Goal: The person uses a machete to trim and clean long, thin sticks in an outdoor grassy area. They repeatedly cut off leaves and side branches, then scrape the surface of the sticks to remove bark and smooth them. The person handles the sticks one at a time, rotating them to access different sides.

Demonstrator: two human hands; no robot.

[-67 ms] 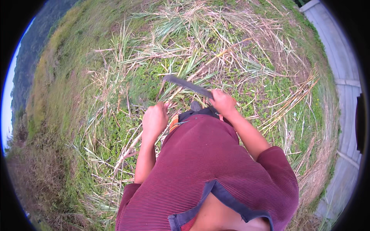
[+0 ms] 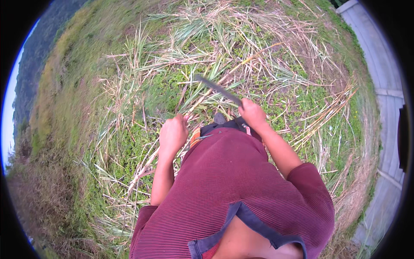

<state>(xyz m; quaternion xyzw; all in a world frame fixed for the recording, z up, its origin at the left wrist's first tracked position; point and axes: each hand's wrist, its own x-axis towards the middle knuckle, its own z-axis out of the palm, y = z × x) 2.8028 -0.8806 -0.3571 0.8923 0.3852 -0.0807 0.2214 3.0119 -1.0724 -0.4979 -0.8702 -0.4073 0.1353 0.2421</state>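
Note:
My left hand point(image 2: 173, 134) is closed round a long cane stalk point(image 2: 230, 72). The stalk slants from the lower left, passes through the fist and runs on toward the upper right. My right hand point(image 2: 253, 114) grips a machete point(image 2: 221, 90) by its handle, which the fingers hide. The dark blade points up and to the left, with its tip near the stalk. I cannot tell whether blade and stalk touch. Both hands are in front of my waist, a short way apart.
Dry and green cane leaves point(image 2: 207, 26) lie scattered over the grass ahead. A bundle of yellowish stalks point(image 2: 330, 113) rests on the right. Beyond it runs a grey concrete strip point(image 2: 381, 73). Tall grass and brush point(image 2: 47, 190) grow along the left.
My right hand has shifted slightly to the right, and the machete blade has swung so its tip is higher and farther right. My left hand and the stalk look unchanged.

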